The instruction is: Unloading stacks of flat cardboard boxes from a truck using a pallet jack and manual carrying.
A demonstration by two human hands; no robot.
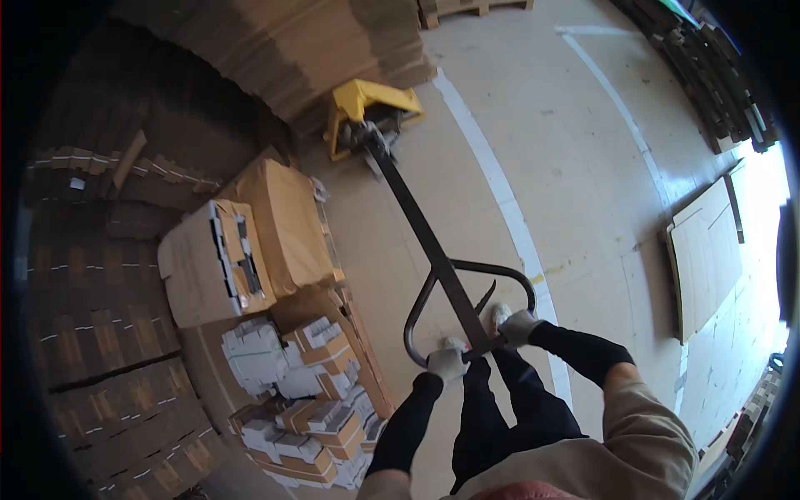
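Both my hands, in light grey gloves, are closed on the looped handle of a yellow pallet jack [357, 98]. My left hand [447, 364] grips the lower left corner of the black handle [440, 265], and my right hand [519, 327] grips its right corner. The handle slants away from me to the jack's yellow body, which stands against a tall stack of flat brown cardboard [333, 50]. The jack's forks are hidden. Between the two sides of the loop a thin dark lever [486, 296] sticks out beside the shaft. My shoes show just beyond the grip bar.
On my left stand a brown carton [292, 221] and a pallet of bundled grey-white pieces [325, 417]. Stacked cardboard [108, 325] rises at the far left. White tape [483, 150] runs along the floor. Cardboard sheets [708, 250] and dark pallets [708, 75] lie at the right.
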